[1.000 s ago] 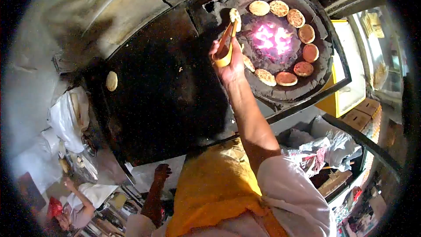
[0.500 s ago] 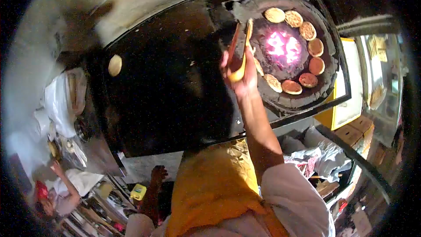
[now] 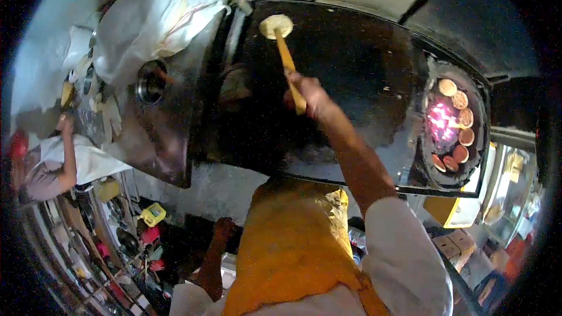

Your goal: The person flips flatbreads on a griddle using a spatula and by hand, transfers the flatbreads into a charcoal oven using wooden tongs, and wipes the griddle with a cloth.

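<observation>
My right hand (image 3: 307, 95) is closed round a pair of yellow tongs (image 3: 285, 55), reaching over the black griddle (image 3: 357, 58). The tips of the tongs touch or overlap a round, pale flatbread (image 3: 273, 22) near the griddle's far left corner; whether they pinch it I cannot tell. My left hand (image 3: 223, 228) hangs low in shadow left of my yellow apron (image 3: 293, 234), away from the griddle. Its fingers are too dark to make out.
Right of the griddle, several browned flatbreads (image 3: 466, 136) ring glowing coals (image 3: 442, 122) in a round pit. On the left side table (image 3: 161, 152) are a white cloth bundle (image 3: 155, 29) and a dark bowl (image 3: 152, 82). Another person's arm (image 3: 68, 152) is at far left.
My right hand has swung left with the tongs, from beside the coal pit to the flatbread at the griddle's far left. The view has turned left. My left hand still hangs low.
</observation>
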The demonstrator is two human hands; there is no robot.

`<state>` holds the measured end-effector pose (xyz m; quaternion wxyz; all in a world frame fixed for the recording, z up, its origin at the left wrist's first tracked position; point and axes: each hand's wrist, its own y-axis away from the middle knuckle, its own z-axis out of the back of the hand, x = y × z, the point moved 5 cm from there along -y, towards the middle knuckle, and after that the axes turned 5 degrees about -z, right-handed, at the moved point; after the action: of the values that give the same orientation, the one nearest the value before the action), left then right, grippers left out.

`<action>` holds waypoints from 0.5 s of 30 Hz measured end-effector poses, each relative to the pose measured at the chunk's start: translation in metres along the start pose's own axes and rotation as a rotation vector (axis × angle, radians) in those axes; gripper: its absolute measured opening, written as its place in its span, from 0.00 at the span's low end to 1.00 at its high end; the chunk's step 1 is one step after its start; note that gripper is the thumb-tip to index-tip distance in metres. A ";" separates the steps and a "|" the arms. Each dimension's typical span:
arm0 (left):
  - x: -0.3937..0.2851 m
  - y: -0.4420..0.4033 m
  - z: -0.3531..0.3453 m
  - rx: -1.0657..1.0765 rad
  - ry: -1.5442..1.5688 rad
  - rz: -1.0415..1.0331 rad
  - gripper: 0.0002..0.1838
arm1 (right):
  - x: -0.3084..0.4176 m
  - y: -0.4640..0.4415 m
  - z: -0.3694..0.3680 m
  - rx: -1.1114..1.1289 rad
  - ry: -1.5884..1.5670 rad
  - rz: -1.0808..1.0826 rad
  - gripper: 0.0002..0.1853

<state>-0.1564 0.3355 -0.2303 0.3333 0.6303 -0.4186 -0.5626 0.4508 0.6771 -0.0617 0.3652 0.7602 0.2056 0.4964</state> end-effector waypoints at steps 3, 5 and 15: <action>0.029 0.024 0.029 0.095 0.243 0.005 0.15 | 0.031 -0.058 -0.036 -0.015 -0.175 0.050 0.21; 0.042 0.032 0.041 0.121 0.325 0.033 0.15 | 0.009 -0.111 -0.035 0.046 -0.209 0.104 0.21; -0.020 -0.061 -0.039 0.881 0.893 0.414 0.16 | -0.100 0.089 0.152 -0.181 -0.352 0.210 0.16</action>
<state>-0.1089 0.3771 -0.2702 0.2870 0.7869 -0.5437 0.0524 0.5419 0.4985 -0.0913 0.4083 0.8167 0.0130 0.4076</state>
